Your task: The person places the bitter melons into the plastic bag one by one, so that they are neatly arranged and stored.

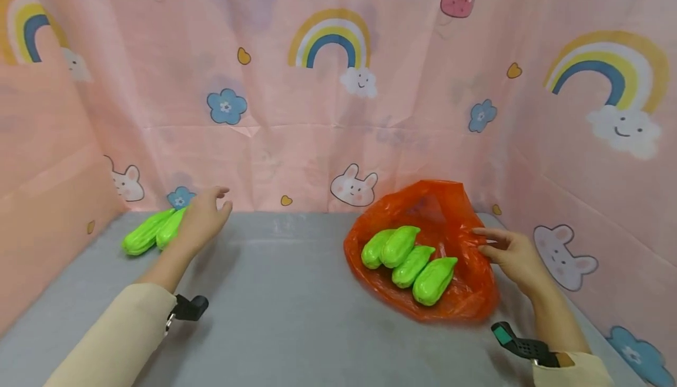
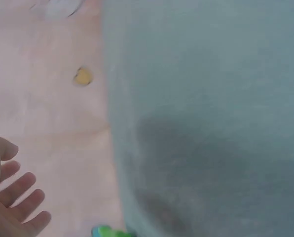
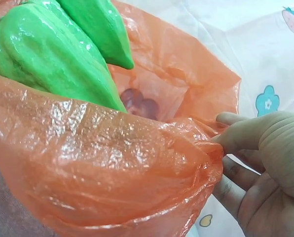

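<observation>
In the head view, an orange-red plastic bag (image 1: pixel 476 293) lies spread wide on the right of the table. Several bright green, glossy gourd-like vegetables (image 1: pixel 433 281) with pointed tips lie in its mouth. My right hand (image 1: pixel 515 258) pinches the bag's right edge between thumb and fingers, as the right wrist view shows close up. Over on the left, my left hand (image 1: pixel 203 219) is raised above the table, fingers loosely bent and holding nothing. Two more green vegetables (image 1: pixel 145 235) lie beside it at the back left, one partly hidden behind the forearm.
The grey table (image 1: pixel 285 293) runs back to a pink printed curtain (image 1: pixel 275 158), which also rises along the left and right sides. Each wrist carries a dark camera mount, such as the one on the right wrist (image 1: pixel 529 347).
</observation>
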{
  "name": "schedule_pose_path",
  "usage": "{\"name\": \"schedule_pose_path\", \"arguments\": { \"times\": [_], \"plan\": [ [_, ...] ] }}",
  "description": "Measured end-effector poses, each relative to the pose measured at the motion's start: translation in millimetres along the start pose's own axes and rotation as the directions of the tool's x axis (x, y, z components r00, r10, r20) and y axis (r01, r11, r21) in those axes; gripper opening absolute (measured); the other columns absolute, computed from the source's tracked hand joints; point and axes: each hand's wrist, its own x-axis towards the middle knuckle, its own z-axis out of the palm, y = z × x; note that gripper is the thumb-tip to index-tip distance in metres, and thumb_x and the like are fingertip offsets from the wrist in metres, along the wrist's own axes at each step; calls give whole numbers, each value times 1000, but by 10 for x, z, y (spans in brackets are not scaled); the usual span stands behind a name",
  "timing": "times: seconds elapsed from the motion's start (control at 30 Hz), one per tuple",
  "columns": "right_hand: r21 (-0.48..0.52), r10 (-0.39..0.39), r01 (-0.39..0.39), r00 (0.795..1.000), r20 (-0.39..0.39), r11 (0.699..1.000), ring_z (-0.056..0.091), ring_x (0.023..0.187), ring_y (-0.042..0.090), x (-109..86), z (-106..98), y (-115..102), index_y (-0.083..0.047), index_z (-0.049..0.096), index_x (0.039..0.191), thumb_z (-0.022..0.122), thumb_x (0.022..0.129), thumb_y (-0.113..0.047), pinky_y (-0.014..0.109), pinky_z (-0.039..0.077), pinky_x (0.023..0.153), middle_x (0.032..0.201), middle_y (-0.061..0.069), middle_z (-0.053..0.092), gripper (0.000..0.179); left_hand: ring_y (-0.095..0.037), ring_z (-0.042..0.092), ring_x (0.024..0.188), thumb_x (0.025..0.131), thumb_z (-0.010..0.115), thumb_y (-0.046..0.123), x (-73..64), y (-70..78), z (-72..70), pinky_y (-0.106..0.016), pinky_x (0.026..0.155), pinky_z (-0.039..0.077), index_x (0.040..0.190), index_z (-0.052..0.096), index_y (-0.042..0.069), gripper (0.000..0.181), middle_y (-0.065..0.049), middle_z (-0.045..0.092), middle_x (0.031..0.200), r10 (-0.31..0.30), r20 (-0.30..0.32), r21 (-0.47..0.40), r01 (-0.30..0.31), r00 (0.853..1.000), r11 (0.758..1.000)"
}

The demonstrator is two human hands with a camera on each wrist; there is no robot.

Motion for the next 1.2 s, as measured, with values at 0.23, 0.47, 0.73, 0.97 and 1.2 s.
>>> {"name": "schedule_pose_path", "arguments": {
  "times": [0.23,0.47,0.73,0.97,1.2],
  "plan": [
    [-18,12,-12,1000,-6,1000,67,96,3,-15,-35,32,-4,57,143,58,103,-21,32,61,86,138,28,59,43,-51,51,128,103,42,22,109,-294,-248,-63,99,46,146,47,-3,50,-33,53,142,-76,-28,-33,75,997,997],
    [-4,-25,25,999,-32,1000,62,86,-9,-16,-47,18,1,57,140,58,103,-19,15,56,75,135,30,60,42,-54,46,129,101,41,18,151,-568,-411,-66,101,41,147,44,-5,51,-35,50,142,-133,13,10,133,991,991],
    [-11,-22,22,999,-28,1000,65,85,-7,-2,-51,6,1,58,139,59,102,-19,15,56,75,130,26,64,42,-43,54,99,102,38,16,98,-782,-393,-44,68,48,145,44,-11,51,-37,41,149,-215,50,42,213,975,976],
    [-31,1,-2,1000,-24,1000,65,86,-6,-17,-64,12,0,58,140,58,102,-21,17,56,77,127,22,67,43,-53,45,131,102,36,11,90,-868,-300,-57,90,47,145,43,-11,49,-40,34,151,-249,91,76,242,964,967],
    [-22,-9,8,999,-45,1000,62,86,-9,-16,-69,-39,1,58,140,58,103,-19,17,57,75,132,29,62,42,-57,40,136,99,37,6,70,-871,-242,-68,106,38,141,50,-10,47,-38,44,144,-244,41,70,241,969,968]
  ]
}}
